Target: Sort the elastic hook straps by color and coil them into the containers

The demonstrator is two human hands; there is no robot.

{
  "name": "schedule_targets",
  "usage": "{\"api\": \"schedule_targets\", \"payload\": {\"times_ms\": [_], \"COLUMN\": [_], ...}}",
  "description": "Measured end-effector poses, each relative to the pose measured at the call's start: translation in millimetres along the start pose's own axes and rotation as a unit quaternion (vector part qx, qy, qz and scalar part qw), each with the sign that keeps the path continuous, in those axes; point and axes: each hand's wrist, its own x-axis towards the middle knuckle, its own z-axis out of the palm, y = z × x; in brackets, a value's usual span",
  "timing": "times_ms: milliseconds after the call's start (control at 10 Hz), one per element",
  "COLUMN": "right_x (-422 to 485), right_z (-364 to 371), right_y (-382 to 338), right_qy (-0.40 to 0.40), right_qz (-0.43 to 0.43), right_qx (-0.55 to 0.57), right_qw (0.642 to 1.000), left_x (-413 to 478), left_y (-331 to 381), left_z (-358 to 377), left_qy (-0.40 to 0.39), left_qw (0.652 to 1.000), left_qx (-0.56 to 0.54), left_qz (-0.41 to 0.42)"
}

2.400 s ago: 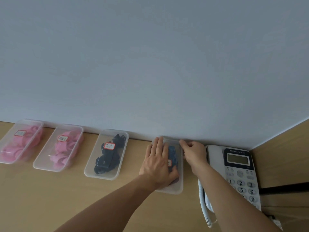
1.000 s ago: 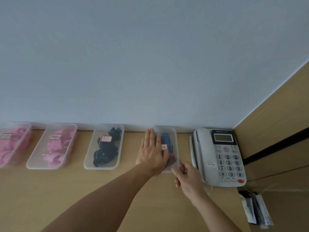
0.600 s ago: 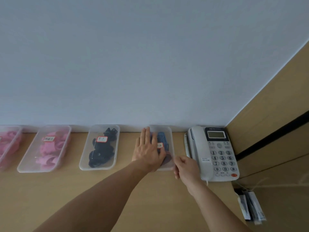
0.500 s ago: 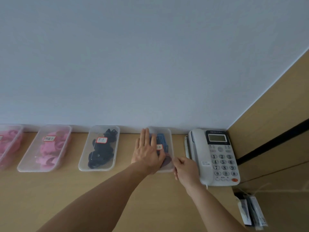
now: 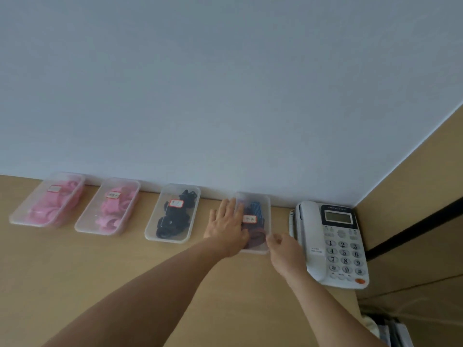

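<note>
Straps (image 5: 258, 210), blue and red, fill the last box (image 5: 268, 216). Left hand (image 5: 226, 226) lies flat on top, maybe steadying it; right hand (image 5: 283, 244) curls at its corner, grip unclear.

White desk telephone (image 5: 333, 244) on the wooden desk (image 5: 75, 266), against the pale wall (image 5: 225, 96)

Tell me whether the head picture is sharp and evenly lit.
Head view: soft, even light, no glare; the right hand is slightly blurred; the writing on the label of the black-strap container is too soft to read.
</note>
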Motion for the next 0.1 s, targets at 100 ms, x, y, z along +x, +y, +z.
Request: {"api": "schedule_targets", "payload": {"times_ms": [100], "right_x": [-14.2], "right_z": [-6.1], "right_y": [-14.4], "right_qy": [0.068], "right_qz": [-0.035], "right_qx": [-0.022], "right_qw": [0.997], "left_x": [-30.2], "left_y": [-8.1], "left_z": [-3.7], "left_qy": [0.001], "left_qw": [1.0], "left_qx": [0.004], "left_qz": [0.017]}}
